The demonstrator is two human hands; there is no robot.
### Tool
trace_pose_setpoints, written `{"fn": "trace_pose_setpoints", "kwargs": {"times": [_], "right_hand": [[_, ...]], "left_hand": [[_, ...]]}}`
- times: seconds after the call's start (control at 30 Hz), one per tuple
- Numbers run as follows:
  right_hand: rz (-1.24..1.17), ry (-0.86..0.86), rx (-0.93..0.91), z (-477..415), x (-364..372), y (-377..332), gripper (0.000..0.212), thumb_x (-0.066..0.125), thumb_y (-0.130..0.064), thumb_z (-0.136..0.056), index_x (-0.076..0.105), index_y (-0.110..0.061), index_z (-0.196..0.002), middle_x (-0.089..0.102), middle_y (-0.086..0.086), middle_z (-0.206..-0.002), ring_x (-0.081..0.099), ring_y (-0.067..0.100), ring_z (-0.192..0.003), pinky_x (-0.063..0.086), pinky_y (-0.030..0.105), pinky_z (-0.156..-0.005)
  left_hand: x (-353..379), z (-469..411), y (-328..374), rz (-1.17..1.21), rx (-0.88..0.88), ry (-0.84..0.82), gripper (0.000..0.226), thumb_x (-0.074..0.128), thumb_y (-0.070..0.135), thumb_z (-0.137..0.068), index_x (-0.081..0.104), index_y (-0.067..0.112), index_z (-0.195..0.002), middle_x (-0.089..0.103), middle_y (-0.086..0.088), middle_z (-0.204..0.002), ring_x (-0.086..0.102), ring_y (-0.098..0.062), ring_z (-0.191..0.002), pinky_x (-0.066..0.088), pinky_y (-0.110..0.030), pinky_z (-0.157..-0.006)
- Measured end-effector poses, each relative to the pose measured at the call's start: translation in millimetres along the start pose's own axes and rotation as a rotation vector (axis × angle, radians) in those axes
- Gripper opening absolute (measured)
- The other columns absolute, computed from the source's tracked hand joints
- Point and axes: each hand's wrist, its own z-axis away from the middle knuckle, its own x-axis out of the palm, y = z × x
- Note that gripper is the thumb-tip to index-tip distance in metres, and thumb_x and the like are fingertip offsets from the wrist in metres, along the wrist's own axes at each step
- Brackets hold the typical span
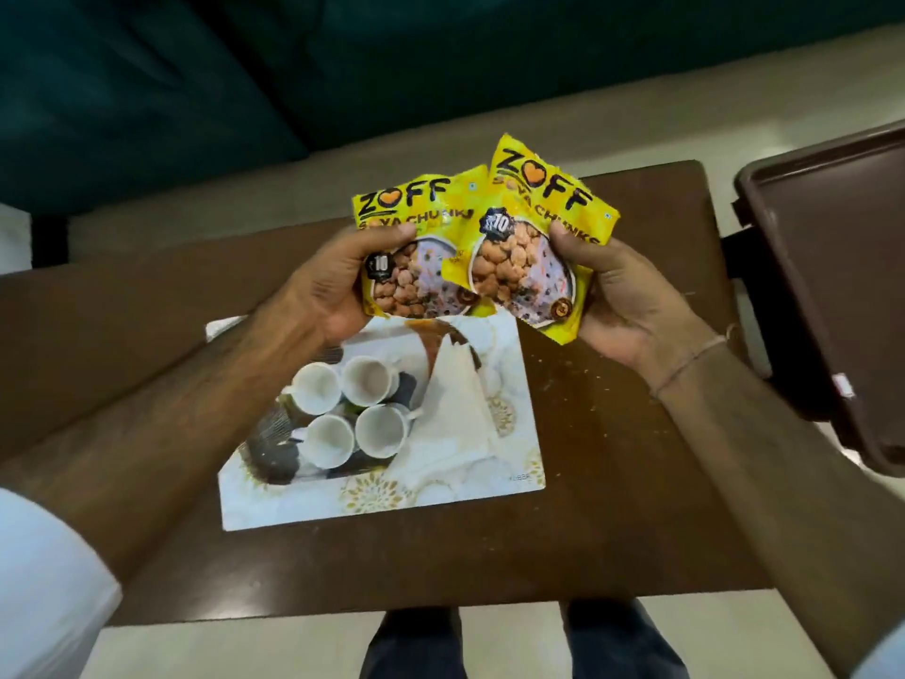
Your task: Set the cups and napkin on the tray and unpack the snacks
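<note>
I hold two yellow snack packets above the table. My left hand (327, 291) grips the left packet (411, 247) by its side. My right hand (622, 306) grips the right packet (534, 237), which overlaps the left one. Both packets look sealed. Below them a white tray (392, 502) with gold flower print lies on the brown table (612, 507). Several white cups (360, 414) stand close together on the tray's left half. A folded white napkin (455, 409) stands like a tent just right of the cups.
A dark brown plastic chair (832, 267) juts in at the right, beside the table's edge. A dark green sofa (196, 90) runs along the far side. Crumbs dot the table right of the tray. My shoes show below the table's near edge.
</note>
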Motion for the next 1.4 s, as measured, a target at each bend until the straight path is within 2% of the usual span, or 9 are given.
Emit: {"fn": "trace_pose_setpoints", "kwargs": {"times": [0.2,0.33,0.47,0.67,0.87,1.07,1.17,1.3,1.4], "right_hand": [[0.332,0.084,0.105,-5,13,70,0.037,0.054,-0.011,-0.099,0.058,-0.002,-0.135,0.065,0.020,-0.133,0.066,0.038,-0.116,0.055,0.052,-0.097],[0.601,0.185,0.141,-4,5,101,0.027,0.060,-0.009,-0.097,0.065,-0.006,-0.124,0.070,0.020,-0.124,0.075,0.029,-0.095,0.063,0.047,-0.079],[0.738,0.286,0.187,1,-2,118,0.026,0.059,-0.009,-0.098,0.064,-0.007,-0.124,0.071,0.018,-0.123,0.069,0.037,-0.109,0.052,0.059,-0.098],[0.883,0.319,0.159,-2,6,137,0.030,0.058,-0.010,-0.099,0.061,-0.010,-0.129,0.070,0.013,-0.125,0.065,0.035,-0.116,0.045,0.058,-0.108],[0.883,0.346,0.108,-9,11,152,0.028,0.063,-0.011,-0.097,0.064,-0.012,-0.125,0.073,0.008,-0.120,0.068,0.030,-0.113,0.047,0.056,-0.106],[1.198,0.392,-0.025,-10,14,168,0.032,0.068,-0.026,-0.094,0.064,-0.014,-0.123,0.073,0.009,-0.116,0.067,0.032,-0.108,0.053,0.044,-0.094],[1.410,0.460,-0.097,-12,14,171,0.047,0.073,-0.027,-0.090,0.051,-0.002,-0.123,0.061,0.021,-0.119,0.060,0.039,-0.108,0.051,0.044,-0.087],[1.690,0.478,-0.201,-12,21,171,0.084,0.078,-0.027,-0.084,0.029,0.001,-0.147,0.036,0.026,-0.144,0.043,0.044,-0.128,0.044,0.050,-0.102],[1.830,0.460,-0.227,-13,38,161,0.087,0.075,-0.036,-0.084,0.026,-0.009,-0.151,0.023,0.020,-0.157,0.036,0.043,-0.135,0.042,0.052,-0.105]], "left_hand": [[-113,59,-20,0.030,0.004,0.210,0.053,0.070,0.014,-0.083,0.057,0.002,-0.133,0.064,-0.019,-0.128,0.064,-0.038,-0.114,0.054,-0.055,-0.094],[-175,84,-51,-0.035,0.007,0.349,0.027,0.066,0.008,-0.088,0.067,0.009,-0.116,0.074,-0.011,-0.107,0.075,-0.025,-0.088,0.060,-0.040,-0.076],[-228,104,-86,-0.120,-0.080,0.458,0.036,0.071,0.008,-0.088,0.063,0.003,-0.123,0.072,-0.018,-0.115,0.072,-0.034,-0.098,0.058,-0.050,-0.085],[-259,112,-128,-0.135,-0.162,0.520,0.032,0.076,0.008,-0.085,0.067,0.005,-0.116,0.074,-0.017,-0.113,0.071,-0.038,-0.102,0.053,-0.061,-0.094],[-254,102,-146,-0.165,-0.152,0.477,0.027,0.081,0.009,-0.079,0.071,0.012,-0.105,0.077,-0.013,-0.102,0.073,-0.035,-0.097,0.058,-0.052,-0.088],[-240,94,-155,-0.437,-0.010,0.510,0.023,0.083,0.017,-0.080,0.069,0.024,-0.095,0.076,0.011,-0.081,0.073,-0.019,-0.093,0.053,-0.023,-0.065],[-231,96,-155,-0.813,0.061,0.696,0.048,0.084,0.036,-0.077,0.055,0.021,-0.113,0.072,-0.002,-0.096,0.069,-0.028,-0.088,0.054,-0.033,-0.069],[-217,100,-158,-1.102,0.087,0.801,0.091,0.084,0.038,-0.074,0.031,0.018,-0.146,0.048,-0.013,-0.137,0.049,-0.037,-0.124,0.049,-0.050,-0.087],[-211,99,-143,-1.215,-0.017,0.810,0.105,0.085,0.040,-0.072,0.022,0.017,-0.153,0.040,-0.016,-0.144,0.040,-0.039,-0.128,0.043,-0.054,-0.098]]}}
